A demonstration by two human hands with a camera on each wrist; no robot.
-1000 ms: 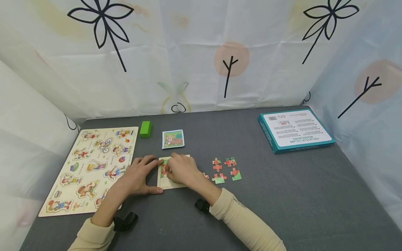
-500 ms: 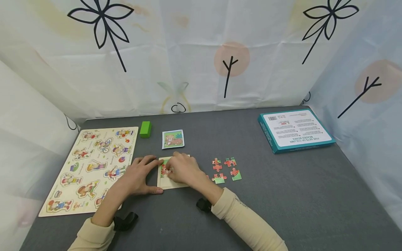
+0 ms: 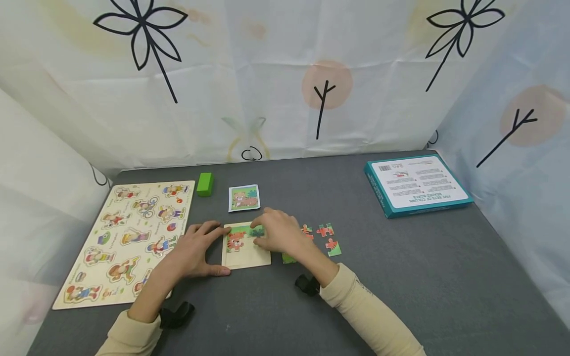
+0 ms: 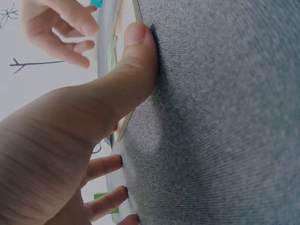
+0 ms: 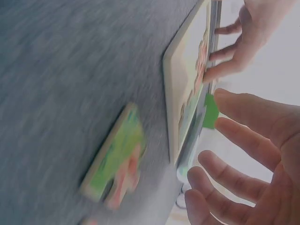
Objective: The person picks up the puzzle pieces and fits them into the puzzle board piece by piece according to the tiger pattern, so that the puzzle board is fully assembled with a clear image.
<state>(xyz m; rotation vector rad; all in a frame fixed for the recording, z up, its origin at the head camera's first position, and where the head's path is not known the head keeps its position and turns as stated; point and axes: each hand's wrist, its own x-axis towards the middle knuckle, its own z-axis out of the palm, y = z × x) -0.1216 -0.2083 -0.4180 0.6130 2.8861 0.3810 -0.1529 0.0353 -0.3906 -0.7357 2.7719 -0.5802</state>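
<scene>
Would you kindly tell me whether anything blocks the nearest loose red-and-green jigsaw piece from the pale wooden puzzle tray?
Nothing visible does: in the right wrist view, only grey fabric tabletop lies between the red-and-green jigsaw piece and the pale wooden tray. The right hand is raised above.

L slv [image 3: 135, 330] beige | R slv [image 3: 371, 309] beige | L+R wrist gear [image 3: 177, 315] blk

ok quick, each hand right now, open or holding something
Left hand: open, thumb and forefinger touching the puzzle tray.
Right hand: open, holding nothing, fingertips over the tray's right part.
</scene>
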